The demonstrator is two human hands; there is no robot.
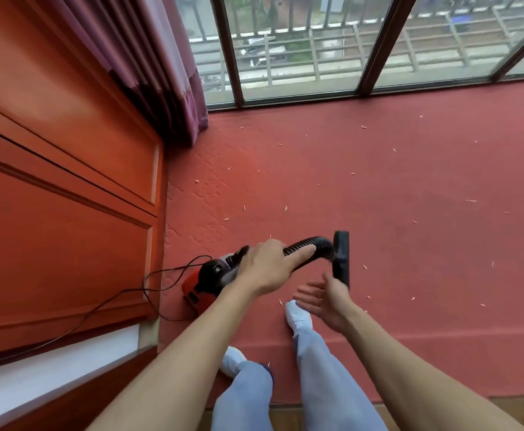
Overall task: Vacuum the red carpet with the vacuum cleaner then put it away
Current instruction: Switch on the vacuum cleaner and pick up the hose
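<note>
Low over the red carpet point(410, 228), the fingers point(301, 254) of the left hand point(266, 270) curl over the black ribbed hose point(313, 244), the forefinger lying straight along it. The right hand point(324, 301) hangs just below with its fingers spread and holding nothing; its thumb is close to the lower end of the black nozzle point(341, 253), but the blur hides whether they touch. The nozzle stands upright at the hose's end, lifted above the carpet. Behind the left hand, the red and black vacuum cleaner point(203, 284) sits on the carpet, near the wooden panelling point(52, 213), and its black cord point(111, 301) loops away to the left along the panelling's foot.

Ahead and to the right the carpet lies open as far as the window point(301, 57), dotted with small pale scraps point(471, 200). On the left the panelling and a purple curtain point(167, 73) close that side. 2 white shoes point(298, 315) stand on the carpet near its edge, where a strip of wooden floor point(285, 415) begins.
</note>
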